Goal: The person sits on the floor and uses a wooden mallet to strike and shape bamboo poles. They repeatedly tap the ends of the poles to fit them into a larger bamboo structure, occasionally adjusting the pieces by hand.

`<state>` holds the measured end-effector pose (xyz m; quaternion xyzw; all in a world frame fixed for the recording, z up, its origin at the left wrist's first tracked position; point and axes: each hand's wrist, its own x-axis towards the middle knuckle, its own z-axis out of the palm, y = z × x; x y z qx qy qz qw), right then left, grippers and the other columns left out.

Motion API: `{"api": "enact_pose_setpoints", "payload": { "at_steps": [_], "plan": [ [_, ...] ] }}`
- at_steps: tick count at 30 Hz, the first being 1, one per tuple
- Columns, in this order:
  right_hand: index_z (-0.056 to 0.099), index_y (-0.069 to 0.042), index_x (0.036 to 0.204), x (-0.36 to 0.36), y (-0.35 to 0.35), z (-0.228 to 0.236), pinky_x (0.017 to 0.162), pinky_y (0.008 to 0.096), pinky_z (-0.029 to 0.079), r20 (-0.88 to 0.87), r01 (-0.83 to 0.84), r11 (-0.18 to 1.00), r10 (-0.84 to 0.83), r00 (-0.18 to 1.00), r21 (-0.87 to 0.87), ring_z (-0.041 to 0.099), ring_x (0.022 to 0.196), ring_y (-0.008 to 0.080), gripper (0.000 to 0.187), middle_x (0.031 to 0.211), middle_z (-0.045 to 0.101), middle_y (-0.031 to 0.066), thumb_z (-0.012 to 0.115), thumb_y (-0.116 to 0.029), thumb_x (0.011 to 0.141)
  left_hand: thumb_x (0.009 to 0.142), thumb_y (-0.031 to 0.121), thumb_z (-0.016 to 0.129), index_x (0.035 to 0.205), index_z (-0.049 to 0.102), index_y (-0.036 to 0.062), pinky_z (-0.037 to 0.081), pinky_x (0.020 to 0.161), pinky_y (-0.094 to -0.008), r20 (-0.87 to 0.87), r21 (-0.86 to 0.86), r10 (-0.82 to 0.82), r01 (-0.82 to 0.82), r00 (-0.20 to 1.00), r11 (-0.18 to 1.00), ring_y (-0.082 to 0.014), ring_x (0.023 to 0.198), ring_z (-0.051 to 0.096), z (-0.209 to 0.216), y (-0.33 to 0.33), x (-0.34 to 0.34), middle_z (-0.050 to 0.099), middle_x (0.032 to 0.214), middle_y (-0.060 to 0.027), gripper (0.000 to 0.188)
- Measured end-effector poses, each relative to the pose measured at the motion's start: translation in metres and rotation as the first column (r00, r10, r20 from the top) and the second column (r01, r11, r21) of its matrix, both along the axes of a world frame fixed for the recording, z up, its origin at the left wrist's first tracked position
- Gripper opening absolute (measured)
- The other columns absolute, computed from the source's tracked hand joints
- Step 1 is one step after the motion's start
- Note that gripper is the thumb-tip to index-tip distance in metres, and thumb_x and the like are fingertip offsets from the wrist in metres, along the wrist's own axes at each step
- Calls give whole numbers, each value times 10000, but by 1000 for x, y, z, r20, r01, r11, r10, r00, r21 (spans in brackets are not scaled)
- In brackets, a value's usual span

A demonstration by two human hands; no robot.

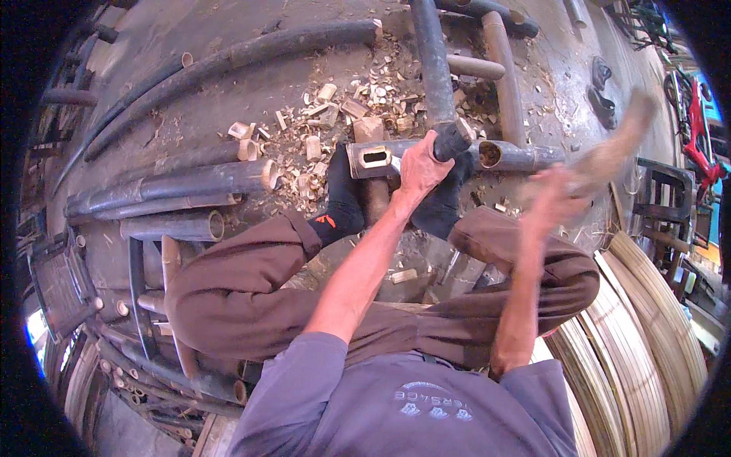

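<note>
A short dark bamboo length (356,162) lies crosswise between my feet, with an oblong slot cut through its near-end wall. My left hand (421,169) is closed around a chisel (451,142) with a dark, wrapped-looking handle. The chisel slants over the bamboo just right of the slot; my fingers partly hide it. Out to the right, my right hand (554,196) grips a wooden mallet (620,145), raised and smeared by motion. Black-socked feet (344,199) press in on both sides of the bamboo.
Pale bamboo chips (327,114) litter the floor ahead. Long dark bamboo poles (228,57) lie at the far left, shorter ones (190,183) nearer. A dark pole (432,61) runs away ahead. Split bamboo strips (617,327) are stacked at my right, sandals (601,91) beyond.
</note>
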<state>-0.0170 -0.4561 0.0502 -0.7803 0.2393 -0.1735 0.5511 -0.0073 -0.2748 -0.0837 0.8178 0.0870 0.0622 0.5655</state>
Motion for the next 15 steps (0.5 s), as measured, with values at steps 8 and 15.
{"api": "enact_pose_setpoints", "payload": {
  "at_steps": [8,15],
  "plan": [
    [448,14,1272,-19,13,1,654,295,452,-187,-90,994,76,980,-68,516,741,126,464,838,552,26,626,-139,872,641,256,810,1082,577,95,492,738,-468,13,249,-90,84,996,965,-373,912,653,-25,7,-22,678,967,-152,524],
    [483,14,1192,-79,41,-36,767,333,483,-418,-345,936,340,842,65,568,861,177,441,935,572,87,620,-91,786,655,251,788,1055,579,115,480,707,-478,27,199,-151,143,988,969,-367,869,650,-29,9,-22,680,894,-144,472]
  ]
}}
